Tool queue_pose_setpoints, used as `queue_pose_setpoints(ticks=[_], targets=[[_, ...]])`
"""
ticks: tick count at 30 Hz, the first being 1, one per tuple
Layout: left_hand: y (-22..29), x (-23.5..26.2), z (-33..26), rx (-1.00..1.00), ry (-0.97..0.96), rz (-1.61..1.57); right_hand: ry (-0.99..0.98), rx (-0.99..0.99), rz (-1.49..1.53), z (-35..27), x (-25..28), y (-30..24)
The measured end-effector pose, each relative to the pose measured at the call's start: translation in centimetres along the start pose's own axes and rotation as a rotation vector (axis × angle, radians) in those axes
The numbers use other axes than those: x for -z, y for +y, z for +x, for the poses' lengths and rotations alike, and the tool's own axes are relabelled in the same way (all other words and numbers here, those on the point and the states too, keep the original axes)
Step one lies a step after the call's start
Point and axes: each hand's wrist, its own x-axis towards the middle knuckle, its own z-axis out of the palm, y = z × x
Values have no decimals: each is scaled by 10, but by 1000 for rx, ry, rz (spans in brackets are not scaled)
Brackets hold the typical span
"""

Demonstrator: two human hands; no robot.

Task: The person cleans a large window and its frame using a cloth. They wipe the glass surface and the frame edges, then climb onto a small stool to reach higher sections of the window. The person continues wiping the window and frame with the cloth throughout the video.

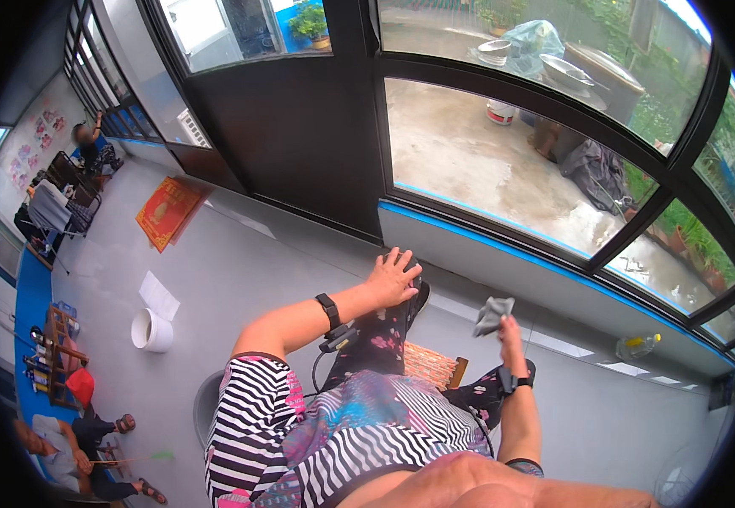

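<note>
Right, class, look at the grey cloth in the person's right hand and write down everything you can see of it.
The grey cloth is a small, soft-looking piece of fabric, plain mid-grey and crumpled into loose folds rather than spread flat. It is bunched at its lower edge, where the fingers of the right hand pinch it, and the rest sticks up and to the left of the hand. It is held up in the air in front of the pale ledge below the window, touching nothing but the hand. Its weave and any marks are too small to tell.
</note>
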Motion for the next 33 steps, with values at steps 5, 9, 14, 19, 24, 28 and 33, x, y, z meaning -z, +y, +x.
queue_pose_setpoints(ticks=[5, 9, 14, 19, 24, 28, 33], targets=[[-3, -21, 2, 82, 13, -112, 92, 543, -66, -12, -32, -186], [13, -24, 25, 36, 104, -165, 493, 1076, -346, -15, -74, -331], [18, -30, 38, -41, 146, -231, 706, 1552, -601, -4, -180, -472], [19, -31, 46, -69, 129, -306, 623, 1671, -1137, 42, -270, -507], [11, -33, 46, -54, 138, -344, 554, 1494, -1197, 43, -330, -518], [4, -32, 47, -49, 110, -363, 653, 1440, -1234, 41, -352, -517], [8, -33, 45, -76, 131, -399, 709, 1574, -1166, 49, -341, -511]])
